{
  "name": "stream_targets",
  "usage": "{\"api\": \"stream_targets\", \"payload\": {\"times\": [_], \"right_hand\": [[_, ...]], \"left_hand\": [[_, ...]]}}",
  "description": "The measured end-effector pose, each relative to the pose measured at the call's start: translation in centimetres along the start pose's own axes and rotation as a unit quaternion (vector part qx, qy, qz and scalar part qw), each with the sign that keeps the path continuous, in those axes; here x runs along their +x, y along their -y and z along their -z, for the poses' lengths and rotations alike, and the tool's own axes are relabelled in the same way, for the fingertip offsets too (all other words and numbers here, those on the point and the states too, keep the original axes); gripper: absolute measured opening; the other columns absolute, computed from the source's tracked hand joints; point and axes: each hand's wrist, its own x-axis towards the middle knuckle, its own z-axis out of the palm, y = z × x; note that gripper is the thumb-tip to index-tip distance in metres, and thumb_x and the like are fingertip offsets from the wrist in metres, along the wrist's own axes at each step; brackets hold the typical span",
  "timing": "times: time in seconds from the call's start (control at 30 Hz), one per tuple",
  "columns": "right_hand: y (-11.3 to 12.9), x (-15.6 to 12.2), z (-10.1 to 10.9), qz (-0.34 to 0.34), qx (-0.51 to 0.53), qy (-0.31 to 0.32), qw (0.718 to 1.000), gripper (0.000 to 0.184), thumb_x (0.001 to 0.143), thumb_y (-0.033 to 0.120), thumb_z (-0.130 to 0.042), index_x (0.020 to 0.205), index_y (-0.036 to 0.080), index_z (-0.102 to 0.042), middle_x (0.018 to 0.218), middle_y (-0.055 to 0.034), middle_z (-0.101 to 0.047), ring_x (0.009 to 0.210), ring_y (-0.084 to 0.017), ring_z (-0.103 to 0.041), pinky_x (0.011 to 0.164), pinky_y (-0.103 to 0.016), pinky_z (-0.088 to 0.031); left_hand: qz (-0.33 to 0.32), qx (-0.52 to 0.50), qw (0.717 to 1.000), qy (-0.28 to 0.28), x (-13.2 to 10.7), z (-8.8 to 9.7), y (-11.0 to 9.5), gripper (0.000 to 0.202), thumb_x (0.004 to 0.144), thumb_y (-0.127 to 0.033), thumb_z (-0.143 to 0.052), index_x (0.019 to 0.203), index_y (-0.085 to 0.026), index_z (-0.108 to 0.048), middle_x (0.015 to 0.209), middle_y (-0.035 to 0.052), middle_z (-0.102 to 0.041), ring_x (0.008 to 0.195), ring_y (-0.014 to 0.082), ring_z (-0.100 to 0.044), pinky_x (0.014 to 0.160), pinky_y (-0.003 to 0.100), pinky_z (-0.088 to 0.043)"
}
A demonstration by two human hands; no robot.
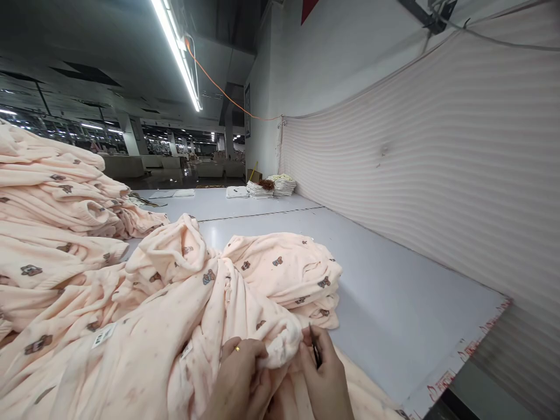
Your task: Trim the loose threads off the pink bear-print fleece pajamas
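Observation:
A peach fleece garment (210, 303) printed with small brown bows lies bunched on the white table (394, 291) in front of me. My left hand (240, 379), with a ring on one finger, is closed on a fold of this garment at the bottom middle. My right hand (326, 373) is beside it, pinching a small dark tool (315, 350), probably thread snips, right against the same fold. A white label (104, 335) shows on the fabric to the left.
A tall pile of the same peach garments (52, 204) fills the left side. Folded white stacks (262, 188) sit at the table's far end. A striped cloth-covered wall (437, 175) runs along the right. The table's taped edge (464, 350) is at lower right.

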Motion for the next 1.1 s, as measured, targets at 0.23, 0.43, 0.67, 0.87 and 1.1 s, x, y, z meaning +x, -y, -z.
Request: {"api": "stream_targets", "payload": {"times": [0.23,0.43,0.67,0.87,1.1], "right_hand": [[2.5,-0.8,1.4,0.202,-0.198,0.066,0.957,0.021,0.086,0.024,-0.05,0.102,0.028,-0.061,0.088,-0.0029,-0.062,0.08,-0.018,-0.061,0.07,-0.024,-0.048],[1.5,-0.2,0.7,0.203,-0.244,0.17,0.933,0.015,0.081,0.018,-0.047,0.086,0.025,-0.058,0.079,-0.0018,-0.062,0.069,-0.019,-0.057,0.061,-0.025,-0.042],[0.6,-1.3,-0.5,0.075,-0.097,0.006,0.992,0.028,0.093,0.047,-0.04,0.082,0.024,-0.053,0.067,-0.0008,-0.06,0.062,-0.018,-0.056,0.06,-0.024,-0.043],[1.9,-1.2,1.6,0.067,-0.088,0.062,0.992,0.031,0.087,0.052,-0.049,0.08,0.023,-0.058,0.072,0.0001,-0.06,0.058,-0.014,-0.053,0.054,-0.021,-0.041],[1.6,-1.0,3.3,0.135,-0.179,0.123,0.967,0.027,0.083,0.041,-0.059,0.105,0.028,-0.068,0.094,-0.0045,-0.07,0.085,-0.02,-0.065,0.072,-0.023,-0.05]], "left_hand": [[-0.074,-0.047,0.996,-0.012,0.5,0.2,-0.3,0.021,0.082,-0.005,-0.039,0.09,-0.023,-0.043,0.086,0.001,-0.061,0.081,0.0183,-0.056,0.084,0.038,-0.031],[-0.055,-0.06,0.997,-0.012,0.7,-0.2,-0.5,0.022,0.081,-0.008,-0.039,0.096,-0.023,-0.044,0.087,0.0031,-0.062,0.081,0.0203,-0.055,0.086,0.041,-0.028],[-0.039,-0.069,0.996,0.034,1.2,-0.5,-0.7,0.018,0.085,-0.011,-0.039,0.087,-0.024,-0.051,0.082,0.0018,-0.06,0.081,0.0203,-0.055,0.084,0.042,-0.028],[-0.04,-0.081,0.996,0.013,1.4,-0.1,-0.3,0.015,0.084,-0.011,-0.042,0.087,-0.023,-0.051,0.088,0.0024,-0.062,0.084,0.0204,-0.057,0.082,0.038,-0.033],[-0.047,-0.062,0.997,0.03,1.3,0.1,-0.1,0.015,0.084,-0.01,-0.044,0.088,-0.022,-0.052,0.089,0.0022,-0.063,0.086,0.02,-0.059,0.084,0.039,-0.033]]}}
